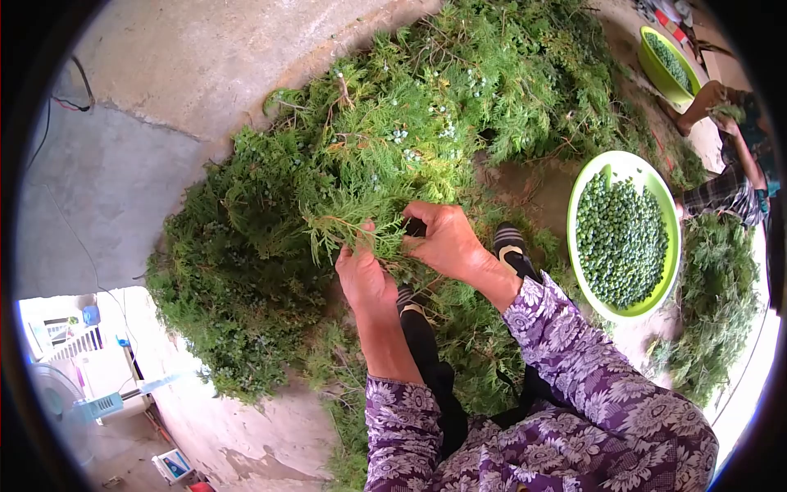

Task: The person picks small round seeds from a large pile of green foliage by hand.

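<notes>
Pinched in the fingers of my left hand [366,277] is a green conifer sprig [332,225] with flat, feathery leaves. My right hand [449,239] is just to its right, fingers curled in and closed close to the sprig's right side. A dark patch shows at those fingertips, and what they grip cannot be made out. Beneath and beyond both hands spreads a big heap of cut conifer branches [238,205], with small pale bluish cones [410,153] among the leaves.
To my right a light-green basin [579,271] holds many small green cones [620,238]. Farther off, another green basin [687,93] stands near a person [742,156] handling greenery. More branches [713,303] lie at the right. A fan [57,389] stands at lower left.
</notes>
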Motion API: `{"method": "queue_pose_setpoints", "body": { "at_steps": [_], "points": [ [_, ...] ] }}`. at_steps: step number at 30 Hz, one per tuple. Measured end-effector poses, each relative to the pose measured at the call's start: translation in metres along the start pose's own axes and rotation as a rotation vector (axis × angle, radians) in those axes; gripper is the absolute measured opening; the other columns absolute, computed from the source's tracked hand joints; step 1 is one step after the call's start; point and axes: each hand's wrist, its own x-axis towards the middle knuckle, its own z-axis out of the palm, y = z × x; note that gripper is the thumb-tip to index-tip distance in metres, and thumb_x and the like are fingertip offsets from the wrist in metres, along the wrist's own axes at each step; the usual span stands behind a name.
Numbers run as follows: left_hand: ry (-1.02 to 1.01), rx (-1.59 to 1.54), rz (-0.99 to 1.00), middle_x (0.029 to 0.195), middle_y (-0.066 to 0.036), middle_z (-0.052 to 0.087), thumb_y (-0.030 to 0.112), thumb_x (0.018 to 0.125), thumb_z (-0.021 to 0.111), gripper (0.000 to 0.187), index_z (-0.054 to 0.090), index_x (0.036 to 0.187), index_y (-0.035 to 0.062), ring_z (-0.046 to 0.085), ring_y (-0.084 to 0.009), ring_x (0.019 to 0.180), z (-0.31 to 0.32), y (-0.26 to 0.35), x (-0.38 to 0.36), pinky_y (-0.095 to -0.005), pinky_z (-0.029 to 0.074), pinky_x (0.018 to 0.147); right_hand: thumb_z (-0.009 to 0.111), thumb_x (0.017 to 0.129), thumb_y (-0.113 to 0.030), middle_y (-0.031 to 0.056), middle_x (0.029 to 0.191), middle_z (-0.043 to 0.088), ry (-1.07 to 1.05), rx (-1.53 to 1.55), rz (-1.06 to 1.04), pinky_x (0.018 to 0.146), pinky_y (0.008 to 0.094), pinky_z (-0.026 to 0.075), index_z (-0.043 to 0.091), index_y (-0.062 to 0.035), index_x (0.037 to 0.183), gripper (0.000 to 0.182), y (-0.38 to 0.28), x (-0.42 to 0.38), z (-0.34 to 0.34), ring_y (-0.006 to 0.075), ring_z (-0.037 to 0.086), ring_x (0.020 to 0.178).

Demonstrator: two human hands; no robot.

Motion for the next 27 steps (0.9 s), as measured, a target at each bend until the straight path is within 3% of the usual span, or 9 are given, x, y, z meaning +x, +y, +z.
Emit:
{"method": "queue_pose_setpoints", "body": {
  "at_steps": [6,8,15,17,19,20,21,24,27],
  "points": [
    [-0.011,-0.006,0.005,0.082,-0.006,0.059,0.009,0.076,0.065,0.021,0.056,0.091,-0.0012,0.056,-0.0131,0.07,0.0,-0.004,0.0,-0.0269,0.046,0.061,0.065,0.066,-0.007,0.0121,0.062,0.057,0.095,0.132,-0.045,0.053,0.0297,0.044,0.056,0.0017,0.079,0.018,0.006,0.003,0.003,0.0177,0.055,0.054],
    [0.001,0.003,0.017,0.081,-0.006,0.059,0.009,0.076,0.065,0.019,0.057,0.089,-0.0013,0.056,-0.0124,0.07,-0.002,-0.004,0.001,-0.0262,0.046,0.061,0.063,0.067,-0.007,0.0078,0.059,0.056,-0.005,0.321,-0.032,0.051,0.0272,0.043,0.056,0.002,0.076,0.015,0.007,0.004,0.004,0.0109,0.051,0.054],
    [0.009,0.066,0.12,0.081,-0.007,0.06,0.011,0.079,0.063,0.02,0.057,0.092,-0.0031,0.056,-0.0126,0.067,-0.008,-0.009,0.003,-0.0264,0.046,0.058,0.06,0.07,-0.01,0.0041,0.058,0.054,-0.234,0.287,-0.015,0.048,0.0237,0.041,0.057,0.0026,0.073,0.013,-0.004,0.004,-0.008,0.0079,0.049,0.053],
    [0.019,0.085,0.141,0.083,-0.009,0.061,0.012,0.08,0.061,0.022,0.055,0.095,-0.0038,0.056,-0.0144,0.066,-0.004,-0.003,0.002,-0.0277,0.047,0.058,0.059,0.071,-0.01,0.003,0.058,0.054,-0.411,0.358,0.188,0.046,0.0219,0.04,0.057,0.0022,0.072,0.013,-0.009,0.003,-0.018,0.0076,0.05,0.052],
    [0.426,0.236,0.016,0.092,-0.013,0.059,0.015,0.084,0.055,0.027,0.05,0.103,-0.004,0.058,-0.02,0.069,0.013,0.026,-0.008,-0.0312,0.05,0.063,0.057,0.072,-0.009,0.0032,0.059,0.055,-0.537,0.494,0.231,0.045,0.0209,0.04,0.057,0.0014,0.074,0.011,-0.004,0.0,-0.026,0.0079,0.051,0.053],
    [0.284,0.114,0.06,0.102,-0.016,0.056,0.019,0.086,0.05,0.033,0.046,0.111,-0.0031,0.058,-0.0271,0.08,-0.009,0.021,0.006,-0.0383,0.051,0.071,0.056,0.073,-0.009,0.0034,0.06,0.055,-0.665,0.63,0.273,0.045,0.0199,0.04,0.057,0.0006,0.076,0.01,-0.001,-0.001,-0.03,0.0083,0.052,0.053],
    [0.285,0.114,0.061,0.102,-0.016,0.056,0.019,0.086,0.05,0.033,0.046,0.111,-0.0031,0.058,-0.0271,0.08,-0.02,0.02,0.013,-0.0383,0.051,0.071,0.056,0.073,-0.009,0.0034,0.06,0.055,-0.666,0.63,0.274,0.045,0.0199,0.04,0.057,0.0006,0.076,0.01,0.004,0.0,-0.035,0.0083,0.052,0.053],
    [-0.023,-0.223,-0.105,0.11,-0.013,0.053,0.024,0.089,0.044,0.034,0.047,0.113,-0.0001,0.052,-0.0291,0.097,-0.043,0.018,0.027,-0.0442,0.045,0.08,0.051,0.079,-0.002,0.0087,0.076,0.06,-0.451,1.09,0.301,0.049,0.0201,0.048,0.055,-0.001,0.085,0.007,0.004,0.005,-0.048,0.0122,0.059,0.06],
    [0.073,-0.33,-0.157,0.112,-0.011,0.053,0.025,0.089,0.043,0.034,0.049,0.113,0.0028,0.051,-0.0279,0.1,-0.046,0.011,0.033,-0.0434,0.043,0.084,0.051,0.083,-0.009,0.0077,0.084,0.059,-0.395,1.214,0.293,0.054,0.022,0.051,0.054,-0.003,0.091,0.01,0.004,0.008,-0.05,0.0113,0.059,0.07]
  ]
}}
